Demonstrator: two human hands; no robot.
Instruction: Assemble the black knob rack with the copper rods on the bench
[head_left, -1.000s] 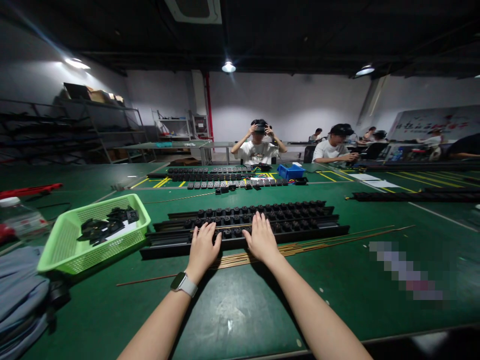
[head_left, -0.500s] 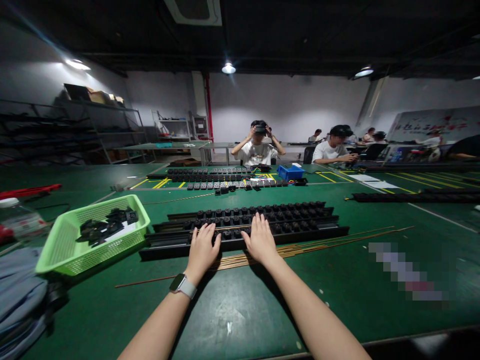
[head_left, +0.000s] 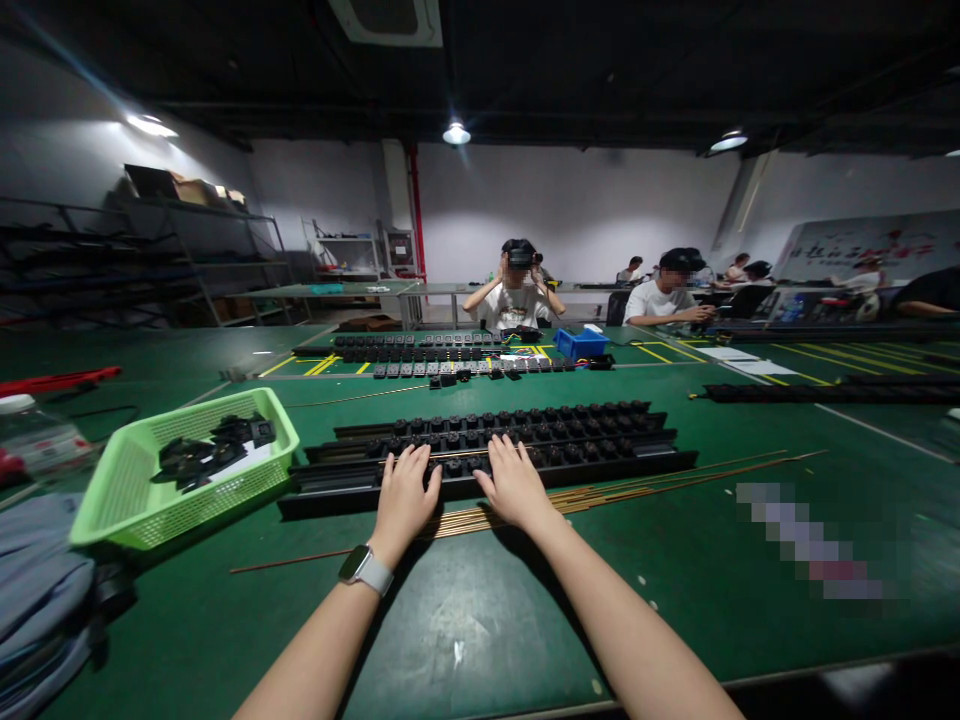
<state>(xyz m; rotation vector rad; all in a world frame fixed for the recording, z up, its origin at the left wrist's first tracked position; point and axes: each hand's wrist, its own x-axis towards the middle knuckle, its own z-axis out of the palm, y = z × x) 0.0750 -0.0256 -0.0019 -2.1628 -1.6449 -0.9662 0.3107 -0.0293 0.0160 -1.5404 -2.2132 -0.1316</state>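
Your left hand (head_left: 405, 490) and right hand (head_left: 514, 485) lie palm down, side by side, on a set of long black rails (head_left: 600, 450) at the middle of the green table (head_left: 487, 620). The fingers of both hands are spread flat, gripping nothing. The left fingertips rest on the nearest rail, and the right fingertips reach a little further, to a row of round black sockets (head_left: 570, 432) seated along the rails. A smartwatch (head_left: 365, 570) with a pale band sits on your left wrist.

A bundle of thin brass rods (head_left: 622, 490) lies along the near side of the rails and runs out to the right. The heels of your hands lie over it, but whether they touch it cannot be told. One single rod (head_left: 300, 558) lies apart, closer to you, on the left.

Left of the rails stands a light green plastic basket (head_left: 187, 500) holding loose black parts (head_left: 214, 450). Further left are a clear bottle (head_left: 37, 435) and folded grey-blue cloth (head_left: 37, 590).

Across the table, more rows of black sockets (head_left: 420, 352) lie beside a small blue bin (head_left: 581, 344). Behind them sits a co-worker (head_left: 516, 300) in a white shirt, with both hands raised to a head-worn device. A second seated person (head_left: 660, 300) leans on the table to the right.
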